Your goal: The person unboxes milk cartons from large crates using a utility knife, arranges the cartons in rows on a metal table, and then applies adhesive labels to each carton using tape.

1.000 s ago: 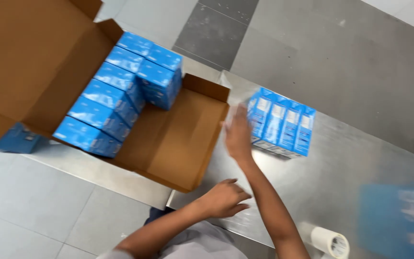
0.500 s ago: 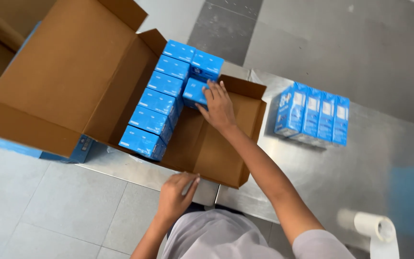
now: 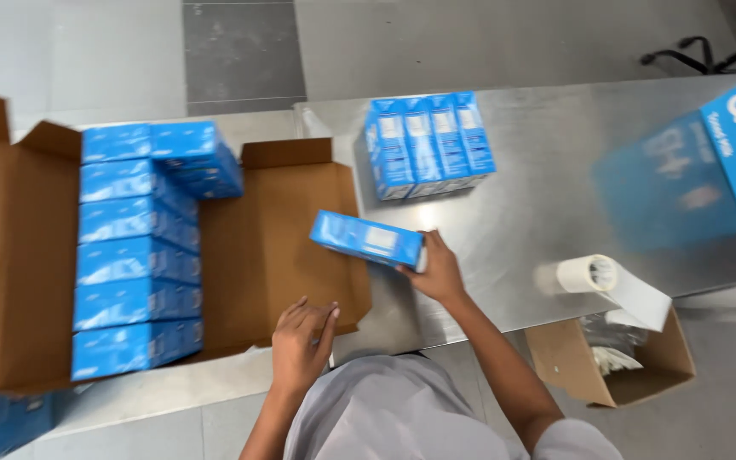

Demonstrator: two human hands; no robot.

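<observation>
While the right hand (image 3: 438,273) has its fingers clamped on a blue carton (image 3: 368,239), left hand (image 3: 300,341) fingers loosely apart, it should go flat beside the packed row (image 3: 134,255).

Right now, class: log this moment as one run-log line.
right hand: holds flat blue rectangular carton | left hand: empty, on front flap of open brown cardboard box | steel table: four upright blue cartons

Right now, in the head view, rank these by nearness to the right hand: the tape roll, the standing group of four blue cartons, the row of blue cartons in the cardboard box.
1. Standing group of four blue cartons, up the table from the right hand.
2. Tape roll, off to its right.
3. Row of blue cartons, far left, inside the cardboard box.
</observation>
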